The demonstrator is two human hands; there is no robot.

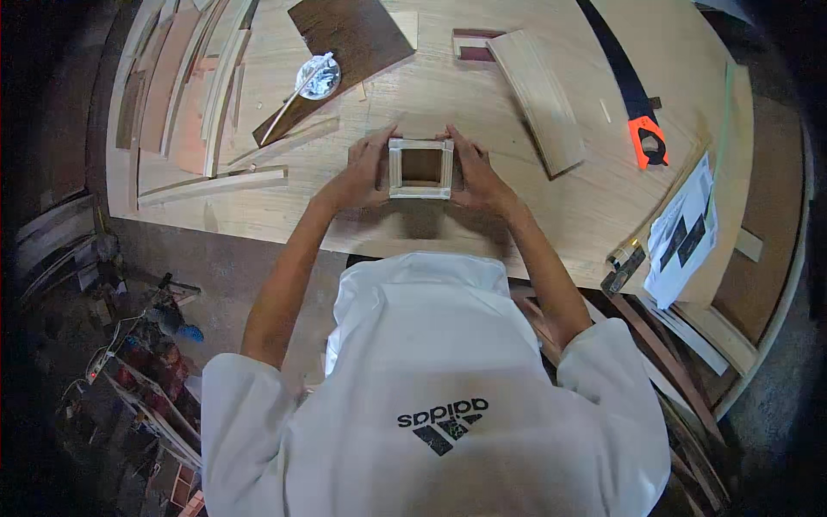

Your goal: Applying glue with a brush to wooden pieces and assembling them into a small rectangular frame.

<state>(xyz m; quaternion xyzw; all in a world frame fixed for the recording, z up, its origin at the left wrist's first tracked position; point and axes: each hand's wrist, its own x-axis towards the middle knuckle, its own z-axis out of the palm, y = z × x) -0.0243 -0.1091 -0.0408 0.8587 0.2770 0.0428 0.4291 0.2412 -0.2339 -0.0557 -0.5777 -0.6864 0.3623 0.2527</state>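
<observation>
Between my two hands is a small pale wooden frame (pixel 420 194), roughly square, with a brown panel or surface showing inside its rim. My left hand (pixel 365 172) closes on its left side, and my right hand (pixel 480 175) on its right side. Both hold it just above or on the wooden table (pixel 301 207), near the front edge; whether it touches the tabletop I cannot tell. Beyond the left hand, a thin stick (pixel 284 112) lies across a round foil-like dish (pixel 320 79), which rests on a dark brown board (pixel 353 39).
Several wood strips (pixel 226 95) are stacked at the left. Right of my hands lies a plank (pixel 538 103) partly over another small frame (pixel 469 36). A handsaw with an orange handle (pixel 646 138) is at the far right, near a white printed cloth or bag (pixel 680 233) and a brush-like tool (pixel 624 263).
</observation>
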